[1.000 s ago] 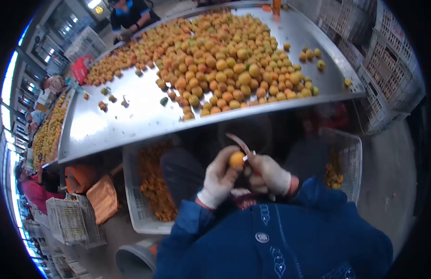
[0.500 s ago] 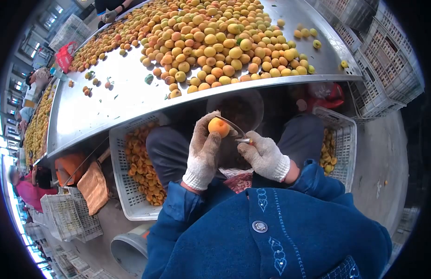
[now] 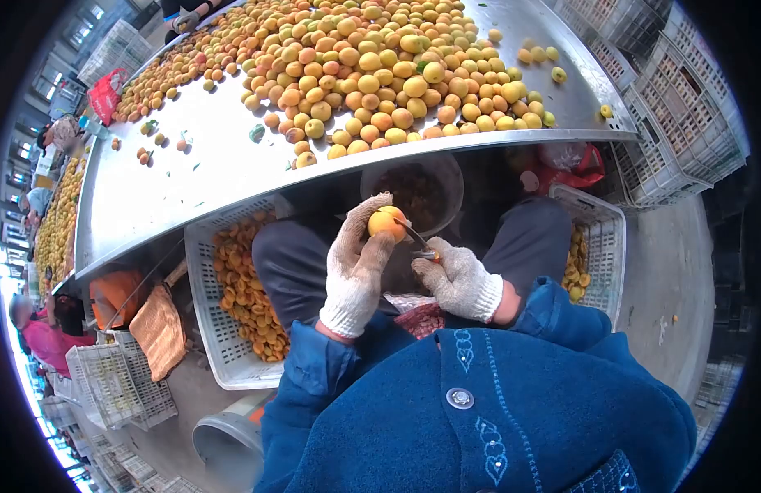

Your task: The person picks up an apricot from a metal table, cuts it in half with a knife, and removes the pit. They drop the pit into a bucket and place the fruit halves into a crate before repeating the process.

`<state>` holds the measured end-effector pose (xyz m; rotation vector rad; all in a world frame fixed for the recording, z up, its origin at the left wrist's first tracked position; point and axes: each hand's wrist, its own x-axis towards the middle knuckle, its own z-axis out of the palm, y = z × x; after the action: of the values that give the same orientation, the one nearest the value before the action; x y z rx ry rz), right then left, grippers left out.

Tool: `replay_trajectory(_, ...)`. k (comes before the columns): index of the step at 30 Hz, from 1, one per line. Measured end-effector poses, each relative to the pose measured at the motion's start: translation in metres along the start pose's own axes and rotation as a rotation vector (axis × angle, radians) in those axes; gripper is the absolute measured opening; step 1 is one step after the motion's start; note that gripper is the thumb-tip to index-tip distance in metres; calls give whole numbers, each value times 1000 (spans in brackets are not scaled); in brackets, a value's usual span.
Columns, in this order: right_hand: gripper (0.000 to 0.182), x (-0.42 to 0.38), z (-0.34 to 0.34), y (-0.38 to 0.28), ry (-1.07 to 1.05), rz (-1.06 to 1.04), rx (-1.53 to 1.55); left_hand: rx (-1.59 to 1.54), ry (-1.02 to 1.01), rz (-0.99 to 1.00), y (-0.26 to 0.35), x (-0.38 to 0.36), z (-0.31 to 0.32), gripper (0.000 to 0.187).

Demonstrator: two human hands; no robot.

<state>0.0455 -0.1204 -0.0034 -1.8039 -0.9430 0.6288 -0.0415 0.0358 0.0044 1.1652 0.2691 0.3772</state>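
Note:
My left hand [image 3: 360, 267], in a worn white glove, holds an orange-yellow fruit [image 3: 385, 222] between thumb and fingers. My right hand [image 3: 458, 279], gloved too, is closed round the handle of a small knife [image 3: 416, 238]. The blade touches the right side of the fruit. Both hands are above my lap, in front of the metal table's edge. Beyond and below them stands a round bowl [image 3: 454, 191] with dark pieces in it.
A metal table [image 3: 191, 177] bears a large heap of fruit [image 3: 347, 66]. White crates of cut fruit stand left [image 3: 224, 349] and right [image 3: 614, 271] of my legs. A bucket [image 3: 224, 440] is at lower left. Other people are at far left; a co-worker's gloved hand [image 3: 186, 22] shows at the top.
The knife blade has moved from above the fruit to its right side, and my right hand has tilted slightly. The view has shifted a little.

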Motion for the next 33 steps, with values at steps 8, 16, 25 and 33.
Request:
replay_trajectory(8, 35, 3, 9, -2, 27, -80, -205, -225, -38, -43, 3, -2, 8, 51)
replay_trajectory(16, 37, 10, 16, 6, 110, -131, -324, -614, 42, -231, -21, 3, 14, 61)
replay_trajectory(25, 39, 9, 26, 13, 132, -116, -232, -558, 69, -162, -18, 4, 21, 58)
replay_trajectory(33, 38, 10, 16, 5, 111, -130, -169, -325, 125, -5, -14, 4, 25, 57)
